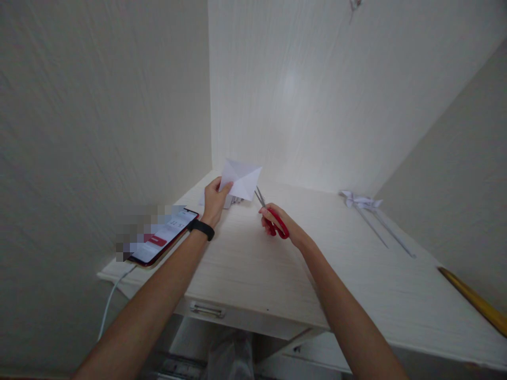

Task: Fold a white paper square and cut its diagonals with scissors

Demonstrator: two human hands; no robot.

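A square of white paper (244, 179) with diagonal creases is pinched in my left hand (217, 199), thumb on its face. My right hand (273, 215) grips a pair of red-handled scissors (282, 224) by the loops. Their metal blades point up toward the paper's lower right corner and look slightly parted. Whether the blades touch the paper, I cannot tell. Behind and below the paper lie some small whitish pieces (237, 200), partly hidden by it and by my left hand.
A phone (168, 237) with a lit screen lies at the left, its white cable (109, 301) hanging over the edge. Folded paper pinwheel-like shapes on sticks (362, 203) rest at the right. A yellowish strip (475, 301) lies near the right edge. Walls enclose the white desk (245, 264).
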